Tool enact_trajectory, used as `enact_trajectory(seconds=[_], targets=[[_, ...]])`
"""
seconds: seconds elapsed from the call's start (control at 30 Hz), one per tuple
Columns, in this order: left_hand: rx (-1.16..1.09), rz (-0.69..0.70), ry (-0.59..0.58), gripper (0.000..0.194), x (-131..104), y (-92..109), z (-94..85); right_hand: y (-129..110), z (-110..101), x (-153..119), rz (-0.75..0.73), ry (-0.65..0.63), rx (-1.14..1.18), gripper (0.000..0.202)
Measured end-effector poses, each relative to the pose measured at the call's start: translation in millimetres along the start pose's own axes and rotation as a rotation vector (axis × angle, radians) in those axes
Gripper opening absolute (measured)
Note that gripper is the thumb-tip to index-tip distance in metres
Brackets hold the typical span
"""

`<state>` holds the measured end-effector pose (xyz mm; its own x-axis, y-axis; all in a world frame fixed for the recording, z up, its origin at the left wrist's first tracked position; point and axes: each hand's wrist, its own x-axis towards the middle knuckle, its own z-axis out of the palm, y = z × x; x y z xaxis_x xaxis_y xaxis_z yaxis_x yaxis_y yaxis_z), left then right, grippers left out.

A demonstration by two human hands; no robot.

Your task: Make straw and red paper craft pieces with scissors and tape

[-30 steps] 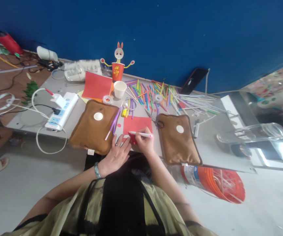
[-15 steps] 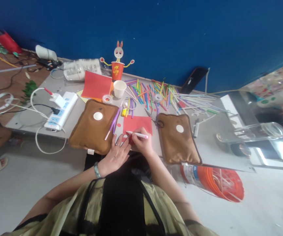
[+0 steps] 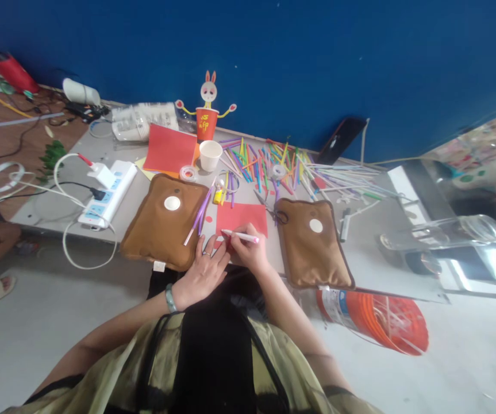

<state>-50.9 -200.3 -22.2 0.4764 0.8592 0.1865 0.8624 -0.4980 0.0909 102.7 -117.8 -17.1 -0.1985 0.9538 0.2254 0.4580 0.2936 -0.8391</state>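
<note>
My right hand (image 3: pixel 250 248) grips a white marker with a pink end (image 3: pixel 245 236), its tip at the left part of a red sheet of paper (image 3: pixel 242 215). My left hand (image 3: pixel 207 265) lies flat with fingers spread at the table's front edge, its fingertips by the sheet's lower left corner. Small red paper pieces (image 3: pixel 208 219) lie just left of the sheet. Scissors (image 3: pixel 273 210) rest at its right edge, next to a brown hot-water bag (image 3: pixel 314 244). Purple sticks (image 3: pixel 200 215) lie on another brown bag (image 3: pixel 165 221) to the left.
A paper-cup rabbit figure (image 3: pixel 207 122) stands at the back by a white paper cup (image 3: pixel 210 156). Many coloured sticks (image 3: pixel 260 164) are strewn behind the sheet. A power strip (image 3: pixel 108 195) with cables sits at left. An orange bucket (image 3: pixel 366 316) lies under the table's right side.
</note>
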Motion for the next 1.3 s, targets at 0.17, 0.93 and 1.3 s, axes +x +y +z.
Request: enact_trajectory(seconds=[0.17, 0.93, 1.3], targets=[[0.004, 0.004, -0.004, 0.044, -0.8, -1.0, 3.0, -1.2, 0.3, 0.5, 0.024, 0.075, 0.044, 0.009], [0.001, 0.005, -0.036, 0.053, -1.0, -2.2, 2.5, -1.5, 0.3, 2.2, 0.059, 0.194, -0.01, 0.013], [0.024, 0.012, -0.04, 0.052, -1.3, -2.5, 1.7, -1.2, -0.2, 1.7, 0.057, 0.201, -0.006, 0.012]])
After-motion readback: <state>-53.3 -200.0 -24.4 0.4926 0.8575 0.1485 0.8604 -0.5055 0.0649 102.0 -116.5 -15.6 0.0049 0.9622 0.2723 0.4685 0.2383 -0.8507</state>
